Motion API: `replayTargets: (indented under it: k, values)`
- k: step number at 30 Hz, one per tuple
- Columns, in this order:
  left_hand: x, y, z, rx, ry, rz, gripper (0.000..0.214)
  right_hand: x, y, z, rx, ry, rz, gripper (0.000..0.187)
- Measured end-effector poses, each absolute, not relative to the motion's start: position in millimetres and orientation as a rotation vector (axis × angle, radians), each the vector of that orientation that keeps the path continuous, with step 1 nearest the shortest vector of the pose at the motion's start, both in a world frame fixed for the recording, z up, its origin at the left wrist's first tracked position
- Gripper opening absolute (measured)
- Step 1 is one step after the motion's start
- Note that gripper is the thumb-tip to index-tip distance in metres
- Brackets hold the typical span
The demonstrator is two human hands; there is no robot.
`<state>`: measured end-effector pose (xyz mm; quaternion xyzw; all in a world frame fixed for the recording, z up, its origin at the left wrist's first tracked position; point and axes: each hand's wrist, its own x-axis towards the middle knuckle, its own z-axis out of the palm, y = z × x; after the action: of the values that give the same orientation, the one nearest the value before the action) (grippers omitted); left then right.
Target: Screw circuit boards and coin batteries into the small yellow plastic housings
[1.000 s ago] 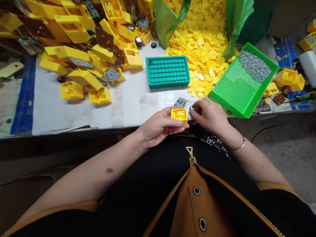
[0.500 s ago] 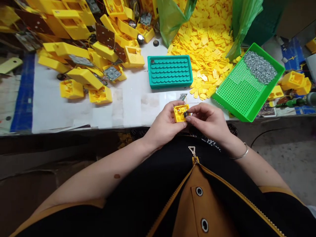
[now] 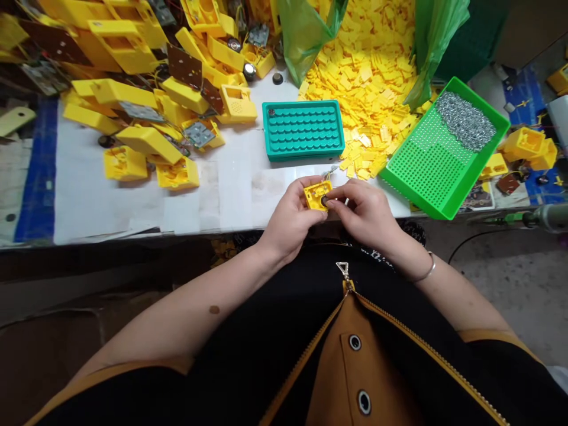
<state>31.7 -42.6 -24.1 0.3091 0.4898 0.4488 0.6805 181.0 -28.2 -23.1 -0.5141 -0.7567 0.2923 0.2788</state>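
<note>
My left hand (image 3: 290, 216) is closed around a small yellow plastic housing (image 3: 313, 201), its open side facing up. Thumb and fingers of my right hand (image 3: 361, 207) pinch a small round black part (image 3: 323, 201) at the housing's right inner side. The part looks like the little speakers lying about, though my fingertips partly cover it. A small circuit board (image 3: 329, 171) on wires sticks out beyond the housing's far edge. Just past my hands stands a teal tray (image 3: 304, 155) with rows of round hollows and one dark piece in a corner.
Yellow housings (image 3: 128, 163) with boards and wires are heaped at the left. Flat yellow pieces (image 3: 364, 77) spill from a green bag (image 3: 297, 41) behind the tray. A green basket (image 3: 457, 198) holding screws (image 3: 465, 121) overhangs the table's front edge, with an electric screwdriver (image 3: 539, 219) farther right.
My hands have shifted slightly left with the housing, which is now tilted more. The black part sits against its inner side. The screwdriver at the right has moved lower.
</note>
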Motion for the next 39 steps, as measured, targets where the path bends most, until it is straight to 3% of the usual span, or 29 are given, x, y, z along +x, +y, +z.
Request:
replayTargets:
  k: [7,13,17,21,26,32,39]
  values:
    - [27.0,-40.5,-18.6,0.499,1.097,0.915,0.043,203.2,-29.4,-29.0,-1.335,-1.595,1.023,0.018]
    - [23.3,-45.9,-11.9,0.571,1.068,0.895,0.044,206.3,-28.7,-32.7,-1.376,-1.576,1.059,0.025]
    - [12.1,-46.3,-5.4,0.485,0.927,0.662,0.047,208.7,-20.4,-28.9,-1.116,-1.780,1.134,0.046]
    - [6.0,-47.1,-8.0,0.498,0.919,0.599,0.048,206.0,-17.1,-22.9,-0.996,-1.795,1.191,0.018]
    - [12.9,-49.5,-22.4,0.744,1.117,0.811,0.038,191.9,-21.9,-14.3,-1.228,-1.508,1.280,0.028]
    - [16.7,-47.7,-24.9,0.694,1.122,0.851,0.027,187.8,-23.6,-11.3,-1.104,-1.246,1.630,0.048]
    - [13.1,-48.1,-20.6,0.581,1.130,0.813,0.023,186.9,-30.7,-18.4,-1.076,-1.493,1.378,0.021]
